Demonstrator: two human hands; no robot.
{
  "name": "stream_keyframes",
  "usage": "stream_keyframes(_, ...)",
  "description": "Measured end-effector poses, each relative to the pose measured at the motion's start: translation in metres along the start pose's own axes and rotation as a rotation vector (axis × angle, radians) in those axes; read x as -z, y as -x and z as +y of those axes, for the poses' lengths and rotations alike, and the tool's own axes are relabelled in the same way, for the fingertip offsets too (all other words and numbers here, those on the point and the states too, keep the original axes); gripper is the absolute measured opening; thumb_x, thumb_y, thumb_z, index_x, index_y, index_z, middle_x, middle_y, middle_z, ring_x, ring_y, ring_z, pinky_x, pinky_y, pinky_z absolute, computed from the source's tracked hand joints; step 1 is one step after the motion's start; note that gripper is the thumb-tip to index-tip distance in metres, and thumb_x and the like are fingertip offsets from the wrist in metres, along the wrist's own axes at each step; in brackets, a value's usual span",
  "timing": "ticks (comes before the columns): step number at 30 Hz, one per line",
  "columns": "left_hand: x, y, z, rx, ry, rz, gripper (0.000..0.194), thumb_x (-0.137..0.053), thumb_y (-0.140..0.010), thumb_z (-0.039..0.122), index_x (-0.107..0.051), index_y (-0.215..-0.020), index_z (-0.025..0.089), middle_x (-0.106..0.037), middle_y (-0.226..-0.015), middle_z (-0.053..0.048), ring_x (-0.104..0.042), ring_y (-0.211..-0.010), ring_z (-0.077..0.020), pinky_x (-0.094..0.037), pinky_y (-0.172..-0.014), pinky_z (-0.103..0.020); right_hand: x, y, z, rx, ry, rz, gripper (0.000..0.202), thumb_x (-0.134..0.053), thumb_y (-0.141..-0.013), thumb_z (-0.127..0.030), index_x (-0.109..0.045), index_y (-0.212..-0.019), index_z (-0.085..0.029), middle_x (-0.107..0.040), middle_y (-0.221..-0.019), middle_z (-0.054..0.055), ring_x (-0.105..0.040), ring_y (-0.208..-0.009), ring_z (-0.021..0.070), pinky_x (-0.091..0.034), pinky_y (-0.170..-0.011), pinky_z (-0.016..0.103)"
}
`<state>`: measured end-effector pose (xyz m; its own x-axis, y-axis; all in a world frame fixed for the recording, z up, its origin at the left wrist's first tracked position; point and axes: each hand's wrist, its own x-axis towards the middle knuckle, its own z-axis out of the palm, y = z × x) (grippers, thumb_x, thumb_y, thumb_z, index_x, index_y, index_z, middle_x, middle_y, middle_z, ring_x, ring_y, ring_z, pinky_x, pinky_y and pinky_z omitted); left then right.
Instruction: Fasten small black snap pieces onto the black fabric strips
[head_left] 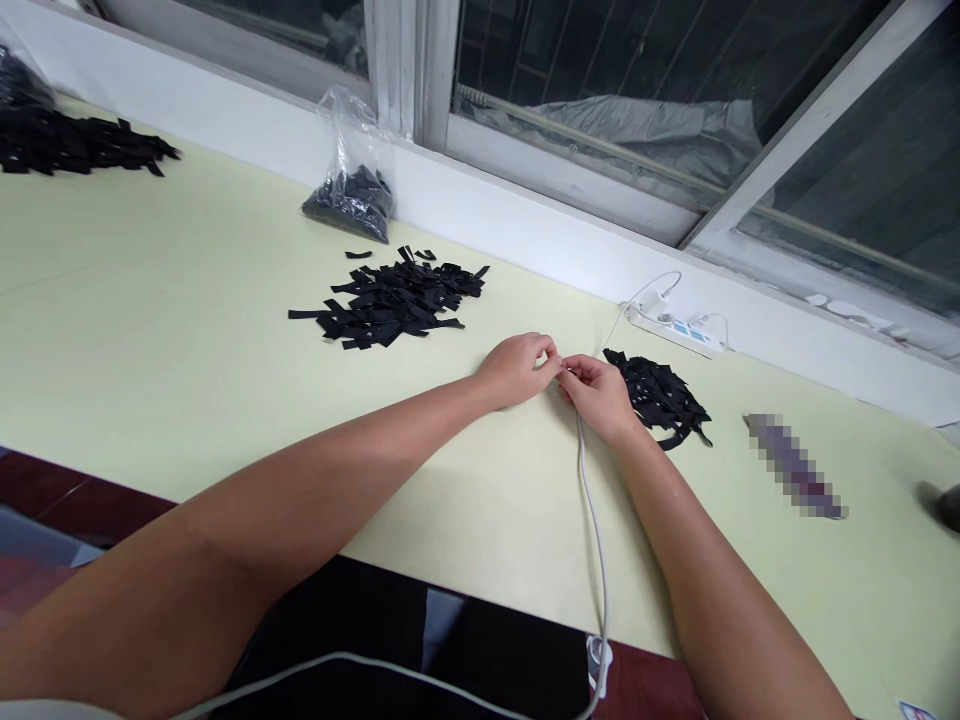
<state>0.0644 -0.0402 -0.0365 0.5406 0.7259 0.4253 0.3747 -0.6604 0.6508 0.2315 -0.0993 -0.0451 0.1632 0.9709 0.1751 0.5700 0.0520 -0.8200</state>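
Note:
Over the pale yellow table (450, 480), my left hand (523, 368) and my right hand (598, 390) meet at their fingertips. Both hands are pinched closed; what they hold between them is too small and hidden to name, though a bit of something dark shows under the right fingers. Just right of my right hand lies a pile of short black fabric strips (664, 395). A larger pile of black strips (397, 300) is spread to the left, beyond my left hand. A white cable (589, 490) runs down the table beneath my right hand.
Against the wall stands a clear plastic bag (352, 195) of black pieces. A white power strip (675, 328) with plugs lies at the back right. More black strips (75, 145) are at the far left. A blurred-out flat object (795, 465) rests on the right.

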Motion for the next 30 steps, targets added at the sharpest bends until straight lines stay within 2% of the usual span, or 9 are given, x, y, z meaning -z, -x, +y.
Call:
stream_keyframes(6,-0.0042,-0.0001,-0.0037,-0.003,-0.009,0.016,0.012,-0.053,-0.082,0.026,-0.063,-0.085,0.019,-0.067,-0.091,-0.004,-0.058,-0.080,-0.0182,-0.043,-0.070,-0.031,-0.0010,0.0003,-0.0017,-0.022,-0.086,0.000,0.030,-0.064,-0.081,-0.048,-0.070,-0.086,-0.019,-0.062,-0.066,0.001,-0.053,-0.057,0.0134,-0.045,-0.059,0.028)
stream_keyframes(14,-0.0040,-0.0006,-0.0025,0.011,-0.002,0.002,0.013,-0.052,-0.083,0.026,-0.063,-0.084,0.019,-0.068,-0.088,-0.004,-0.057,-0.076,-0.0172,-0.042,-0.066,-0.030,-0.0001,-0.0008,-0.0072,-0.051,-0.170,0.035,0.037,-0.064,-0.079,-0.054,-0.069,-0.087,-0.018,-0.064,-0.070,0.002,-0.055,-0.057,0.0140,-0.046,-0.058,0.028)
stream_keyframes(19,-0.0031,-0.0003,-0.0007,0.024,0.010,-0.018,0.015,-0.053,-0.084,0.028,-0.065,-0.084,0.018,-0.068,-0.086,-0.004,-0.056,-0.073,-0.0168,-0.042,-0.065,-0.030,-0.0002,-0.0018,-0.0081,-0.081,-0.172,0.088,0.037,-0.064,-0.077,-0.055,-0.068,-0.087,-0.020,-0.066,-0.077,0.003,-0.056,-0.057,0.0145,-0.048,-0.060,0.030)
stream_keyframes(30,-0.0036,-0.0006,-0.0035,0.001,0.064,-0.027,0.014,-0.053,-0.082,0.026,-0.065,-0.083,0.018,-0.067,-0.083,-0.002,-0.055,-0.072,-0.0157,-0.041,-0.067,-0.029,0.0001,-0.0059,-0.0002,-0.114,-0.342,0.219,0.032,-0.065,-0.077,-0.051,-0.063,-0.087,-0.020,-0.065,-0.089,0.002,-0.056,-0.056,0.0112,-0.048,-0.058,0.028)
